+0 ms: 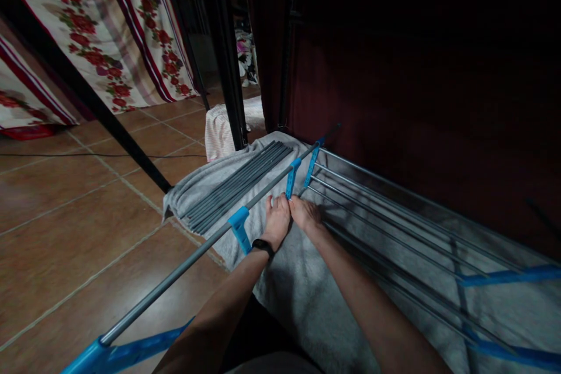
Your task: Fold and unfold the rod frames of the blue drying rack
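Observation:
A grey metal pole (267, 189) runs diagonally in front of me, with blue plastic brackets fixed along it. Both hands meet at the lower end of the middle blue bracket (291, 180). My left hand (277, 221), with a black band on the wrist, has its fingers curled against that end. Closed and pressed beside it, my right hand (307, 213) hides whatever lies in its fingers. A nearer blue bracket (240, 229) hangs from the pole left of my hands. Right of them, a section of thin metal rods (385, 210) joins blue end pieces.
Several loose grey tubes (239, 187) lie side by side on a grey blanket (302, 280). Black metal posts (225, 52) rise behind the blanket. Tiled floor (79, 234) is at left, below a floral curtain (96, 29). A dark red panel (394, 99) stands at right.

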Available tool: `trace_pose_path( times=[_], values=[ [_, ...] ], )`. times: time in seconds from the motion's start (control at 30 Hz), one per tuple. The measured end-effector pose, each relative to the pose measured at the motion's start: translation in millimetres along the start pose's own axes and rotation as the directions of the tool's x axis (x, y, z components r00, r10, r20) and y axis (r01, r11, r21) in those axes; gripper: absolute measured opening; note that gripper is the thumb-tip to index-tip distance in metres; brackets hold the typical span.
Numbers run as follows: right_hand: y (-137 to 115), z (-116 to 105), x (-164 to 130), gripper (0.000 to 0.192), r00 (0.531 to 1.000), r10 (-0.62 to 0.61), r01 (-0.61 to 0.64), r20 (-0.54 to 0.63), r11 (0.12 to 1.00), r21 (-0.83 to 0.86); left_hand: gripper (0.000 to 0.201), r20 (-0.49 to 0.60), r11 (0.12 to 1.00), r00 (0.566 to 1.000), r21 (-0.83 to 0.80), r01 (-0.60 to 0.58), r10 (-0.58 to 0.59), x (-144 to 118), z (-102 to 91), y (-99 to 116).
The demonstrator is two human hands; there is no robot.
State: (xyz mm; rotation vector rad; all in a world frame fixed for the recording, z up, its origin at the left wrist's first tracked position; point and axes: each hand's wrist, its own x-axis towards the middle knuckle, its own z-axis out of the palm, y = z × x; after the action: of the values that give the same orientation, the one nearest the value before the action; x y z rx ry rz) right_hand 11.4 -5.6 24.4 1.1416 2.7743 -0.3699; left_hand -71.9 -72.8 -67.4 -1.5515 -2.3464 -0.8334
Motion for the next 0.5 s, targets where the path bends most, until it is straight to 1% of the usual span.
trace_pose_path(
  times=[0.2, 0.5],
  values=[
    [1.4, 1.0, 0.5, 0.047, 0.999, -0.011, 0.012, -0.041, 1.0, 0.021, 0.047, 0.061, 0.99, 0.998, 0.137, -0.034, 0.025, 0.9, -0.4, -0.7],
    [1.4, 5.2, 1.0, 0.042, 0.998, 0.004, -0.003, -0.069, 1.0, 0.016, 0.043, 0.068, 0.988, 0.997, 0.152, -0.036, 0.026, 0.9, -1.2, -1.2]
  ],
)
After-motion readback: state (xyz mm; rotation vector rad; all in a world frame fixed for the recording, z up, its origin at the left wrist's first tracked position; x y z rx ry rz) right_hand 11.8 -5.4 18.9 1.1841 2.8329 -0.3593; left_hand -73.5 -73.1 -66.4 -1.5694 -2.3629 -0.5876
